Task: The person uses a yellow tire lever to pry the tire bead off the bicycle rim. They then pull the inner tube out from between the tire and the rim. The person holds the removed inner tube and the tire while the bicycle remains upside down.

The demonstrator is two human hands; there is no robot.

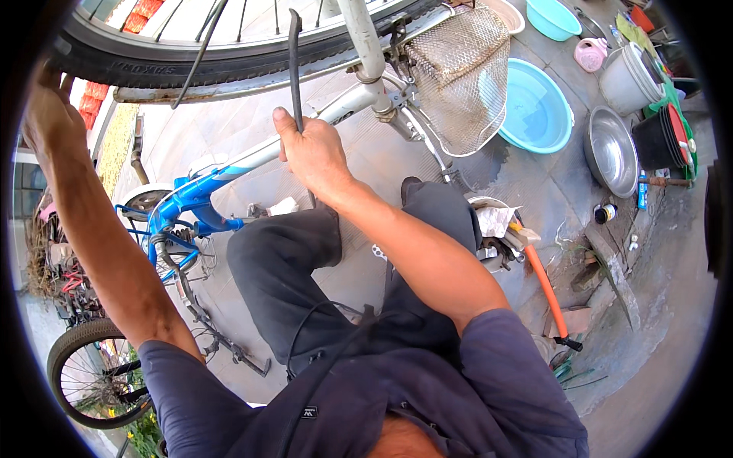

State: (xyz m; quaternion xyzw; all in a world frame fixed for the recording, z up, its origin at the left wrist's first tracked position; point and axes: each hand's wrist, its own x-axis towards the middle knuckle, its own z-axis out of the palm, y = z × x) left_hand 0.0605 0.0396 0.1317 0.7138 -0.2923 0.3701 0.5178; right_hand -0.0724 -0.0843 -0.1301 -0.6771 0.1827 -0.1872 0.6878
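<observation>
Below the tire (229, 57), your right hand (309, 149) grips a dark lever (295, 61); your left hand (50, 114) presses against the tire, its grip unclear.

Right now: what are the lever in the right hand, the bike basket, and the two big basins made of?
Lever: dark, slim bar with a dull finish, probably steel, though coated plastic can't be ruled out. Basket: fine woven wire mesh, dull grey-brown, looks like weathered metal. Blue basin: smooth, uniformly pale blue, likely plastic. Silver basin: bright reflective grey, looks like stainless steel or aluminium.
</observation>
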